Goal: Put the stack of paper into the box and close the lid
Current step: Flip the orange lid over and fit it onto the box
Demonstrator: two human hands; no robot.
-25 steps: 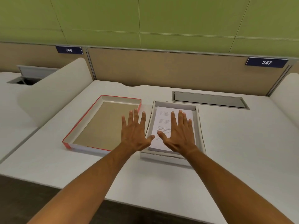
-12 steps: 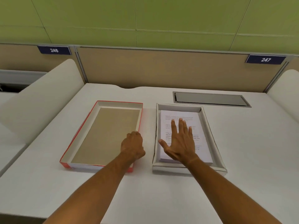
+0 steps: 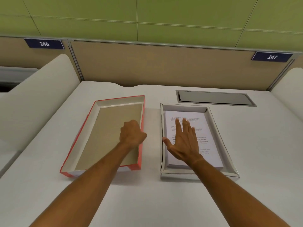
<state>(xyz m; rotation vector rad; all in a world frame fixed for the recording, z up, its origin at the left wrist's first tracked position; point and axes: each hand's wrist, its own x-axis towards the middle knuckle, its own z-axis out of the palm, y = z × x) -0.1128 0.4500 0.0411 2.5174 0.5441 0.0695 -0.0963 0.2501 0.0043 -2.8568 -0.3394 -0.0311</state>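
Since 0.5 s ago, left hand (image 3: 132, 134) has stayed curled on the right wall of the lid (image 3: 105, 133), whose far end now looks raised off the desk (image 3: 164, 202); right hand (image 3: 183, 141) remains flat on the paper, little changed. Far left: curved white divider (image 3: 39, 95), w/ number plate "246" (image 3: 44, 44) on the beige partition (image 3: 155, 63) behind it. Lid: red-edged, upside down, brown inside, left of the box & apart from it. Left hand's fingers are bent over the lid's right wall, thumb on the outer side, gripping the rim; fingertips hidden, so exact contact inside cannot be told. Box (image 3: 229, 163): white, open, right of center on desk. Stack of paper (image 3: 211, 154) lies inside the box, printed side up, text too small to read, gap showing along the box's walls. Right hand's fingers (image 3: 178, 126) are straight & close together, pointing far, thumb splayed left toward the box's left wall; palm rests on the top sheet. Far of the box: grey cable hatch (image 3: 213, 98) set in the desk. Far right: plate "247" (image 3: 272, 57).
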